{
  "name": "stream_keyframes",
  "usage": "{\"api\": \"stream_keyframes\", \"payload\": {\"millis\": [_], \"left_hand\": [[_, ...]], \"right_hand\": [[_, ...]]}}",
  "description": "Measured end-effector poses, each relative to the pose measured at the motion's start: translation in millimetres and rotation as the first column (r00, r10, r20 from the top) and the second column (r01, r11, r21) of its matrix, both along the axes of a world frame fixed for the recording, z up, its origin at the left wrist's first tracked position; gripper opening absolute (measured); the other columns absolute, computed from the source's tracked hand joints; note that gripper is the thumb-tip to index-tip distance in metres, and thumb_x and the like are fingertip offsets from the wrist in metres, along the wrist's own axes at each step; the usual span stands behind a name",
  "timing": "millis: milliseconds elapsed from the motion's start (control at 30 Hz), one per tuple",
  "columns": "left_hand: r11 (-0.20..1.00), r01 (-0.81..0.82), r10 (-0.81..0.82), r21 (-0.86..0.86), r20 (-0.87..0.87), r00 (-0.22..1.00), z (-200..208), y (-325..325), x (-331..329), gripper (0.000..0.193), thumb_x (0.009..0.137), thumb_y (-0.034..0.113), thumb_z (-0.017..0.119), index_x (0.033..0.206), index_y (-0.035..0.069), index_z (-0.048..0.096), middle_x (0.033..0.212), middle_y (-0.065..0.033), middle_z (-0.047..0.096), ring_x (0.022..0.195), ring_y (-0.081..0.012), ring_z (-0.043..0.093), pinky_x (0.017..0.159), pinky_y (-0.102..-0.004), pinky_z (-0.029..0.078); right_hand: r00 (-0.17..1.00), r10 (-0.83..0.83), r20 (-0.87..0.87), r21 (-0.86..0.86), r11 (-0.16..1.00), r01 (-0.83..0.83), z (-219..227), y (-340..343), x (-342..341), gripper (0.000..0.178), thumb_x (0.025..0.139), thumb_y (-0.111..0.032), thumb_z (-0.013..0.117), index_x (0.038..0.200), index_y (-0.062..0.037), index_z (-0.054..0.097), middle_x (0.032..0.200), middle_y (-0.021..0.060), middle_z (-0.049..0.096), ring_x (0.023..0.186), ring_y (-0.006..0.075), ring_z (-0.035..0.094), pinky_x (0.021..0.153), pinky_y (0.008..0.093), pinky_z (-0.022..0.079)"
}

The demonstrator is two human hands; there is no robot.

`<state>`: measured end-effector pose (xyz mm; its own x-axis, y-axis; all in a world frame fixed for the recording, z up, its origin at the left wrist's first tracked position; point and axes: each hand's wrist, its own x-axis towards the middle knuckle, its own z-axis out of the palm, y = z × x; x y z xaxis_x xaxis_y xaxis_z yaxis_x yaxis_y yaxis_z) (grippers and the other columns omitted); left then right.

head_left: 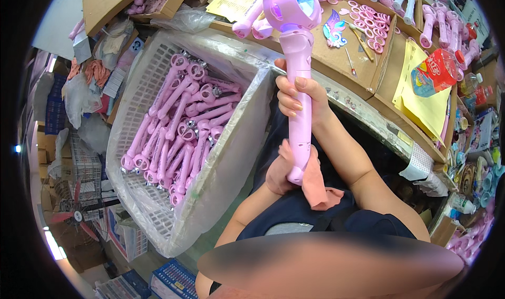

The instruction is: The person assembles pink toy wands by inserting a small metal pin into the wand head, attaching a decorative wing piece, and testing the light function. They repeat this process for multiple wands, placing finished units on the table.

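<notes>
A pink toy wand (300,115) stands nearly upright in front of me, its round head with a shiny blue window at the top. My right hand (303,95) wraps its fingers around the middle of the handle. Lower down, my left hand (280,171) closes around the wand's bottom end with a salmon-coloured cloth (319,186), which hangs out on the right side of the handle. The left fingers are partly hidden behind the wand and cloth.
To the left, a white plastic basket (138,83) lined with clear film holds several pink wand handles (181,141). On the bench lie pink rings (368,23), a winged ornament (334,29), a screwdriver (351,62), yellow paper (415,99) and a red package (435,73). A fan (79,216) stands lower left.
</notes>
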<state>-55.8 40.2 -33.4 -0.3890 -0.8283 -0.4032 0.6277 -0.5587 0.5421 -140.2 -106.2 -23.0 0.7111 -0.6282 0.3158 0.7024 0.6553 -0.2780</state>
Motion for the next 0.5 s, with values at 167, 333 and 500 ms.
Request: {"api": "stream_keyframes", "payload": {"millis": [167, 333, 500], "left_hand": [[0.876, 0.188, 0.252, -0.445, 0.754, 0.607, -7.4, -5.2, 0.9, 0.054, 0.1, 0.055, 0.039, 0.089, 0.006, 0.059, 0.078, -0.0084, 0.059, 0.071, -0.0197, 0.061, 0.068, -0.0291, 0.053], [0.921, 0.133, -0.23, -0.366, -0.238, 0.944, -15.1, -25.5, 21.5, 0.079, 0.094, 0.072, 0.029, 0.127, 0.005, 0.054, 0.111, -0.0169, 0.064, 0.103, -0.03, 0.062, 0.084, -0.0421, 0.052], [0.904, -0.362, 0.267, -0.227, -0.362, 0.893, 9.2, -37.5, 86.7, 0.049, 0.1, 0.044, 0.042, 0.128, 0.006, 0.055, 0.122, -0.011, 0.062, 0.112, -0.0229, 0.06, 0.098, -0.0397, 0.046]], "right_hand": [[1.0, -0.013, 0.025, -0.094, 0.995, 0.015, 6.7, -4.4, -5.0, 0.055, 0.092, -0.019, 0.06, 0.142, -0.0077, 0.04, 0.077, 0.0023, 0.047, 0.055, 0.012, 0.049, 0.051, 0.0306, 0.047], [0.625, -0.378, -0.683, -0.464, 0.885, 0.029, 11.3, 9.4, -29.0, 0.064, 0.08, -0.018, 0.074, 0.132, 0.0025, 0.042, 0.09, 0.0091, 0.061, 0.067, 0.016, 0.062, 0.062, 0.034, 0.053], [0.329, -0.492, -0.806, -0.591, 0.687, -0.422, -3.3, 72.4, -27.0, 0.061, 0.081, -0.024, 0.073, 0.129, 0.0006, 0.044, 0.102, 0.0245, 0.067, 0.093, 0.0396, 0.068, 0.081, 0.0443, 0.054]]}}
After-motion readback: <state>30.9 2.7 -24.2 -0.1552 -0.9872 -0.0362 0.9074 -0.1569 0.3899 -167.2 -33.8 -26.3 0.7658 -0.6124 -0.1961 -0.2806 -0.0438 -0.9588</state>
